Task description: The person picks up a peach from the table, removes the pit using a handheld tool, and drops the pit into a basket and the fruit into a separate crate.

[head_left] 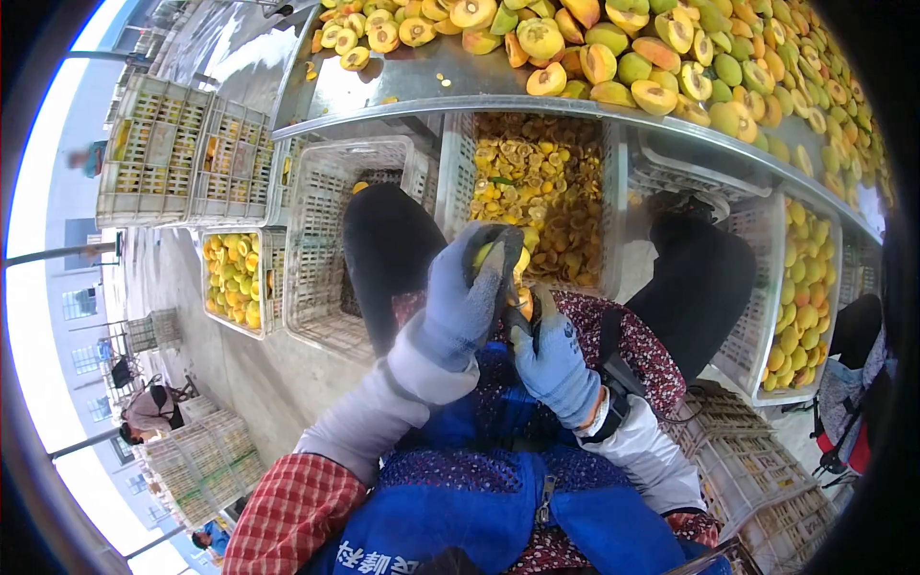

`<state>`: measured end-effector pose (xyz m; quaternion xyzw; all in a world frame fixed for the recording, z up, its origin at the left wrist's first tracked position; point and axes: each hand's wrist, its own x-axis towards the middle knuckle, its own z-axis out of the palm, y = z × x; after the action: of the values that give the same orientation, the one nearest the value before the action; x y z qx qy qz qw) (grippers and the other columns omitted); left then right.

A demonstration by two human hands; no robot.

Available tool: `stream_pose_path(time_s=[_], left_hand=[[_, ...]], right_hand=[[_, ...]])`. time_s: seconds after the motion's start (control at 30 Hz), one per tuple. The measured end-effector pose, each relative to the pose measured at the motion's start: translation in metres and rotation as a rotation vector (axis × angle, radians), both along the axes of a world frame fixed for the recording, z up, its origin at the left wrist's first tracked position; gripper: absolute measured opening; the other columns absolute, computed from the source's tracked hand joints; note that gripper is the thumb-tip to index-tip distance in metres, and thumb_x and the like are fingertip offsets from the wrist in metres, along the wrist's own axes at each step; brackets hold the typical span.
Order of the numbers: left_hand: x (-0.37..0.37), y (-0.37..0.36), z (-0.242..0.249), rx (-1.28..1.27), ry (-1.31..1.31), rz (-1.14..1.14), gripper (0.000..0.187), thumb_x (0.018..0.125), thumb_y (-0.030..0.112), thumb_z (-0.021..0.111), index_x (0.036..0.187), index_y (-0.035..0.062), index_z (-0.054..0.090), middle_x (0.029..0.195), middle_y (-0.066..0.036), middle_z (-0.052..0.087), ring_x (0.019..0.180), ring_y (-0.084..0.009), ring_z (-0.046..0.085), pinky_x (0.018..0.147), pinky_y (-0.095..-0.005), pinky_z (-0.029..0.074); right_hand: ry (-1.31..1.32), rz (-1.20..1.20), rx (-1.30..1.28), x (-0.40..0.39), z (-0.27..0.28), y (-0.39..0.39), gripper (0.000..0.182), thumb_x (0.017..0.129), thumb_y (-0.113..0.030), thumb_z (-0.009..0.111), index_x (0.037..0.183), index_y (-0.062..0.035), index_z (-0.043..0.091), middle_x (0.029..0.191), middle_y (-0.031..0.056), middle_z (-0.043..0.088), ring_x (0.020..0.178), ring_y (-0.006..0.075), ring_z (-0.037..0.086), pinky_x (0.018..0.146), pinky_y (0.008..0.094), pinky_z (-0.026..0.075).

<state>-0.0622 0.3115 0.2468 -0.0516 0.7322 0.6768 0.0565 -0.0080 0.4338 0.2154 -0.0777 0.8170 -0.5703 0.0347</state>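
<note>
Both my hands wear blue-grey gloves and meet over my lap. My left hand point(460, 297) is raised, fingers curled around a yellow-green peach point(522, 261), mostly hidden by the glove. Close beside it, my right hand point(554, 359) is closed, its thumb and fingers near an orange piece of fruit flesh point(524, 303). Whatever sits inside the right fist is hidden. Just beyond my hands, between my knees, stands a crate point(613, 206) holding yellow fruit scraps and brownish pieces.
A metal table point(412, 105) ahead carries many halved peaches point(541, 38). At the left are a nearly bare white crate point(311, 240), a crate of peaches point(232, 278) and stacked crates point(153, 153). Another peach crate point(800, 297) stands right. Other people sit at both sides.
</note>
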Motion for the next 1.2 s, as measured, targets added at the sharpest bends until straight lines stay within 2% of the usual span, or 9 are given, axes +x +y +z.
stream_pose_path(time_s=[0.13,0.27,0.4,0.6,0.67,0.8,0.87,1.13,1.2], left_hand=[[-0.008,0.002,0.007,-0.157,0.008,-0.064,0.021,0.089,0.009,0.046,0.1,-0.0041,0.057,0.087,-0.004,0.058,0.075,-0.0079,0.051,0.067,-0.0204,0.041],[-0.014,0.005,0.004,-0.372,0.205,-0.133,0.015,0.083,0.013,0.057,0.095,0.0037,0.059,0.079,-0.012,0.062,0.073,-0.0245,0.062,0.062,-0.0315,0.047],[-0.023,0.004,0.003,-0.671,0.164,-0.291,0.018,0.083,0.023,0.057,0.091,0.0072,0.059,0.084,-0.015,0.063,0.079,-0.0335,0.06,0.067,-0.0388,0.047],[-0.016,0.003,-0.015,-0.711,0.113,-0.248,0.018,0.085,0.018,0.054,0.095,0.0039,0.058,0.081,-0.017,0.062,0.075,-0.0297,0.062,0.065,-0.0335,0.047],[-0.014,0.003,-0.012,-0.716,0.078,-0.282,0.019,0.085,0.019,0.054,0.096,0.004,0.058,0.08,-0.017,0.062,0.074,-0.0295,0.063,0.065,-0.0336,0.047],[-0.019,-0.005,-0.013,-0.796,-0.053,-0.431,0.018,0.085,0.019,0.054,0.096,0.0043,0.058,0.079,-0.016,0.062,0.072,-0.0282,0.063,0.064,-0.0334,0.047],[-0.016,-0.004,-0.018,-0.767,-0.052,-0.371,0.018,0.085,0.018,0.054,0.095,0.0043,0.059,0.08,-0.015,0.063,0.074,-0.028,0.063,0.065,-0.0331,0.047],[-0.004,0.001,-0.036,-0.507,0.21,-0.175,0.019,0.084,0.021,0.056,0.096,0.0065,0.058,0.083,-0.014,0.063,0.081,-0.0319,0.061,0.068,-0.0372,0.047],[-0.006,0.0,-0.031,-0.586,0.101,-0.251,0.02,0.086,0.015,0.052,0.097,-0.0007,0.058,0.087,-0.016,0.063,0.08,-0.0239,0.063,0.071,-0.0297,0.047]], right_hand=[[-0.048,-0.019,-0.153,0.004,-0.004,0.0,0.045,0.083,-0.014,0.052,0.123,0.0045,0.04,0.089,0.0258,0.057,0.082,0.0373,0.059,0.073,0.0405,0.047],[-0.241,-0.064,-0.53,0.014,-0.027,-0.005,0.045,0.085,-0.012,0.049,0.125,0.0061,0.038,0.089,0.0208,0.058,0.077,0.0269,0.058,0.071,0.036,0.046],[-0.126,-0.087,-0.38,0.014,-0.036,0.0,0.044,0.086,-0.011,0.049,0.126,0.0061,0.038,0.087,0.0177,0.058,0.076,0.0235,0.057,0.068,0.0337,0.046],[-0.47,-0.055,-0.557,0.019,-0.051,-0.003,0.04,0.087,-0.012,0.049,0.123,0.0048,0.042,0.079,0.0096,0.056,0.07,0.0158,0.052,0.063,0.0294,0.044],[-0.684,-0.092,-0.898,0.016,-0.033,-0.002,0.036,0.089,-0.012,0.048,0.121,0.0038,0.043,0.078,0.0046,0.055,0.069,0.0126,0.05,0.062,0.0276,0.044],[-0.622,0.067,-0.523,0.008,-0.027,0.006,0.035,0.09,-0.011,0.046,0.122,0.0025,0.042,0.079,0.0021,0.053,0.069,0.0094,0.048,0.062,0.0248,0.043],[-0.572,0.107,-0.668,0.009,-0.043,0.001,0.023,0.094,-0.028,0.042,0.108,-0.0096,0.046,0.07,-0.0008,0.048,0.049,0.0085,0.044,0.042,0.0228,0.038],[-0.993,-0.022,-0.995,0.005,-0.021,0.006,0.02,0.093,-0.03,0.042,0.098,-0.0118,0.046,0.066,-0.0009,0.049,0.047,0.0094,0.045,0.039,0.0223,0.037],[-0.975,-0.039,-0.986,0.008,-0.03,0.005,0.019,0.093,-0.03,0.042,0.097,-0.0119,0.046,0.066,-0.0011,0.048,0.047,0.0092,0.045,0.039,0.0217,0.036]])
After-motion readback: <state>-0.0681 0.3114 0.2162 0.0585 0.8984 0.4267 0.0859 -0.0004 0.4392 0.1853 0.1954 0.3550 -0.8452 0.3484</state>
